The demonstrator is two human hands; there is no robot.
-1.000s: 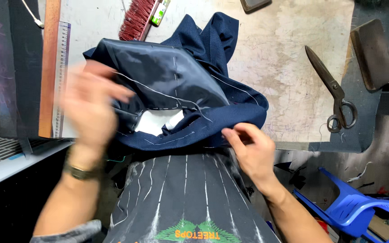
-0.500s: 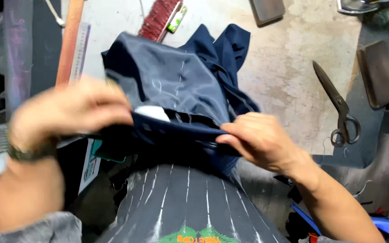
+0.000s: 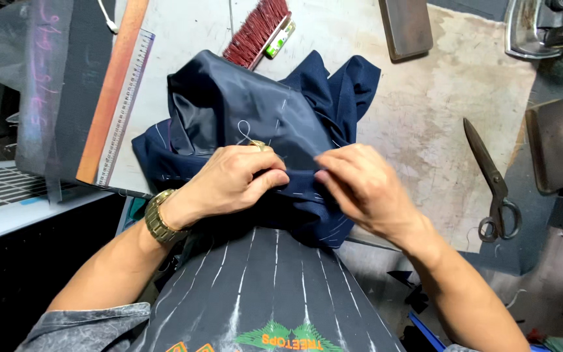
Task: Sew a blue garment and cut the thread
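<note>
navy garment (image 3: pixel 255 117) pinched under both hands' fingers (image 3: pixel 275 179), table edge

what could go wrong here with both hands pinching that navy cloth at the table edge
The navy cloth is bunched and partly overhangs the near edge of the table, so it may slide off if the grip loosens. The left hand and right hand pinch one fold close together; pulling apart could distort the white basting stitches. The scissors lie to the right, apart from the cloth; a sweeping right arm might knock them.
</note>
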